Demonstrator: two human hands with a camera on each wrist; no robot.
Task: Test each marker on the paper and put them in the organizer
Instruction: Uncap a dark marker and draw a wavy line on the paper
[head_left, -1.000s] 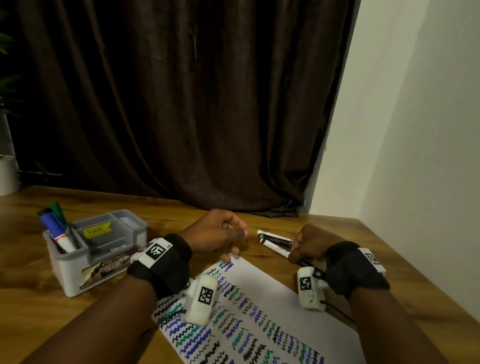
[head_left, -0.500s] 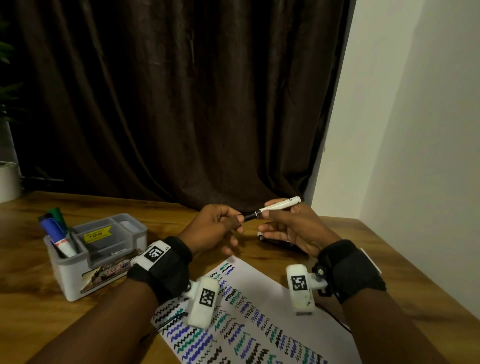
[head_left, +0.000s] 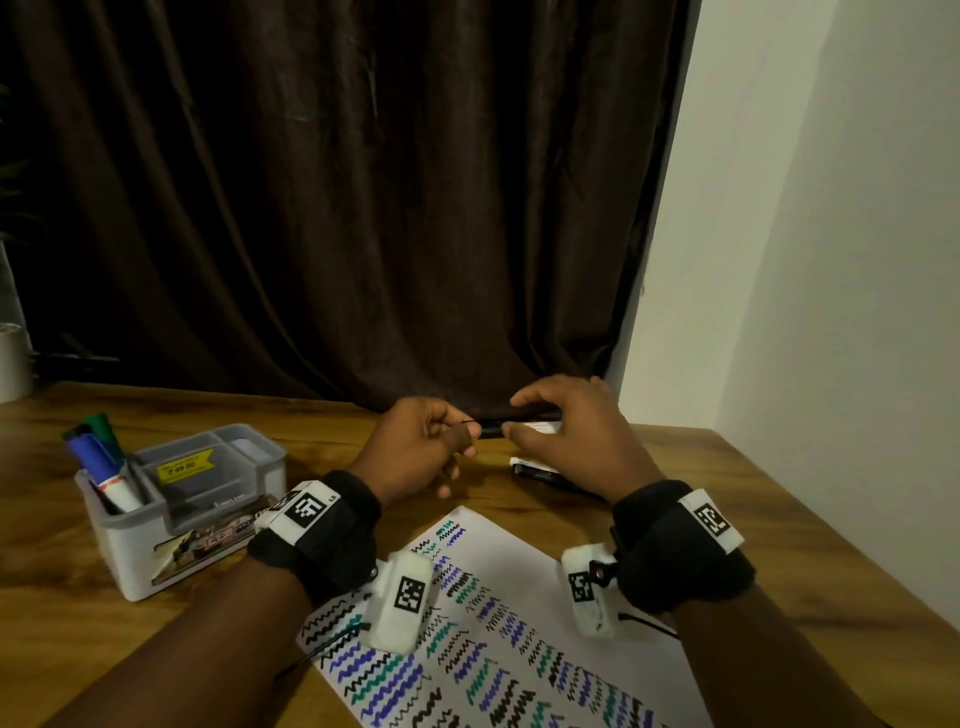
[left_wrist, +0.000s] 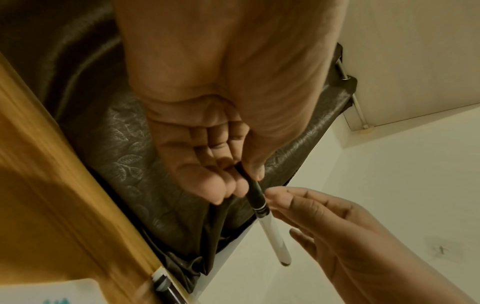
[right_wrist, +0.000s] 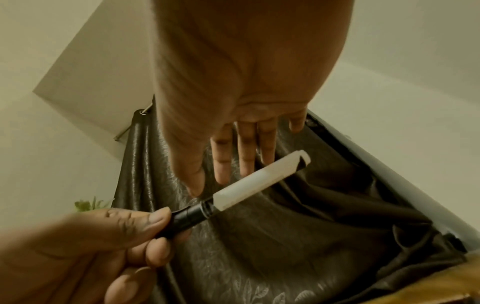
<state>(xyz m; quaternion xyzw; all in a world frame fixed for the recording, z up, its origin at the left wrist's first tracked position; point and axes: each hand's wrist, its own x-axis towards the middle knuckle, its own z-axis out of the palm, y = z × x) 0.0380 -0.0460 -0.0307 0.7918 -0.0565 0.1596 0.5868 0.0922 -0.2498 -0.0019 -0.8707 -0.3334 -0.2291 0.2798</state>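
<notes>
A marker with a white barrel and a black cap is held level above the table's far edge. My left hand pinches the cap between thumb and fingertips. My right hand hovers over the barrel with straight fingers, not closed on it. Two more markers lie on the table under the right hand. The paper, covered in squiggles, lies in front of me. The grey organizer at the left holds blue and green markers.
A dark curtain hangs behind the wooden table, with a white wall on the right. A white pot stands at the far left. Wrist cameras hang under both wrists above the paper.
My right hand lifted a marker off the table and brought it to my left hand. The left hand now pinches the cap and the right fingers have loosened; the marker has tipped level.
</notes>
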